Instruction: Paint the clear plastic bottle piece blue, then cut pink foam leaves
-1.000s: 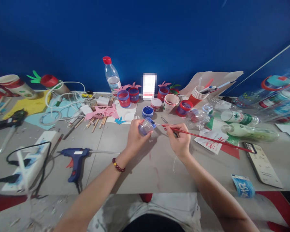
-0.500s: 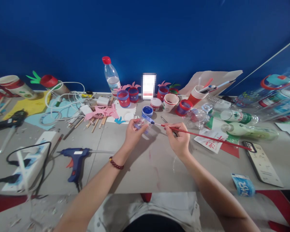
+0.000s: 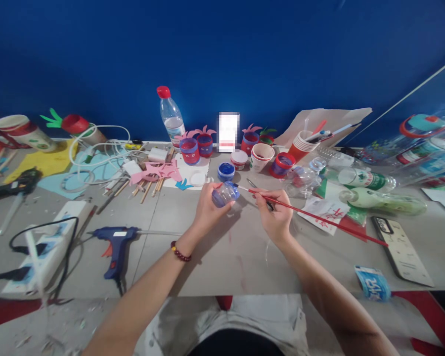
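Note:
My left hand (image 3: 208, 205) is closed round a clear plastic bottle piece (image 3: 225, 194) with blue paint on part of it. In my right hand (image 3: 274, 211) is a long red paintbrush (image 3: 311, 212), pinched near its bristle end. The brush tip is at the upper right rim of the bottle piece; whether it touches is hard to tell. Just behind stands an open jar of blue paint (image 3: 226, 170). Beside that jar is a white-lidded paint jar (image 3: 239, 160). A white disc, perhaps a lid (image 3: 198, 178), and a blue paper cutout (image 3: 183, 184) lie to the left.
Painted cups with paper leaves (image 3: 190, 151) line the back, near a red-capped bottle (image 3: 170, 116). A blue glue gun (image 3: 116, 247) and a power strip (image 3: 50, 247) lie left. Rightward are a paper cup of brushes (image 3: 302, 147), plastic bottles (image 3: 369, 179) and a phone (image 3: 402, 252).
My left hand has turned the bottle piece, which now lies more sideways and a little to the right. The brush's far end has dropped slightly.

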Motion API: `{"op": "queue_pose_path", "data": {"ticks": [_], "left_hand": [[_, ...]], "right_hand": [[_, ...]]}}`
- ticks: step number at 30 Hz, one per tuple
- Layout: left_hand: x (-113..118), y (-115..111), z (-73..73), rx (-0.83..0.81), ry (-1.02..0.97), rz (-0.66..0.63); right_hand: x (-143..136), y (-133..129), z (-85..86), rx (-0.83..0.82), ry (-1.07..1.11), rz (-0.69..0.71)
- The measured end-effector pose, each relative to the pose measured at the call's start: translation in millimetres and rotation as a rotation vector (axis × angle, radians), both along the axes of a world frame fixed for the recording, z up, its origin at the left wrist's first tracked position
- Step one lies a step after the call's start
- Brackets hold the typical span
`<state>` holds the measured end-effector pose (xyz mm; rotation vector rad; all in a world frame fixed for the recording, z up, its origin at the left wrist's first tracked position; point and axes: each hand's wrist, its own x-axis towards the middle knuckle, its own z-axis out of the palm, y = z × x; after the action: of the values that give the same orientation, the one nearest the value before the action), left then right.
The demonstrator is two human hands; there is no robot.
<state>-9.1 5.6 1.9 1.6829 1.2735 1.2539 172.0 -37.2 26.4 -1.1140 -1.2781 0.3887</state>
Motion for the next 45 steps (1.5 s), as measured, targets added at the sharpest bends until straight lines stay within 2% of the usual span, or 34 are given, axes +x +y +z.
{"op": "queue_pose_path", "data": {"ticks": [7, 11, 15, 28, 39, 43, 45], "left_hand": [[0.0, -2.3, -1.1, 0.446, 0.274, -0.051], [4.0, -3.3, -2.6, 0.563, 0.379, -0.025], [6.0, -3.1, -5.9, 0.593, 0.415, -0.001], [-0.4, -5.3, -2.5, 0.362, 0.255, -0.002], [2.1, -0.6, 4.9, -0.013, -0.011, 0.143], [2.7, 2.3, 2.9, -0.189, -0.184, 0.138], [1.1, 3.7, 1.8, -0.191, -0.195, 0.128]], "right_hand": [[-0.4, 1.1, 0.4, -0.015, -0.023, -0.031], [-1.2, 1.1, 0.3, -0.036, 0.003, -0.033], [-0.7, 1.0, -1.3, -0.057, 0.000, -0.042], [-1.6, -0.3, 1.5, -0.068, 0.001, -0.012], [-3.4, -0.4, 4.1, -0.066, -0.040, -0.016], [-2.2, 0.0, 3.5, -0.075, -0.026, -0.020], [-1.3, 0.0, 2.6, -0.076, -0.024, -0.031]]}}
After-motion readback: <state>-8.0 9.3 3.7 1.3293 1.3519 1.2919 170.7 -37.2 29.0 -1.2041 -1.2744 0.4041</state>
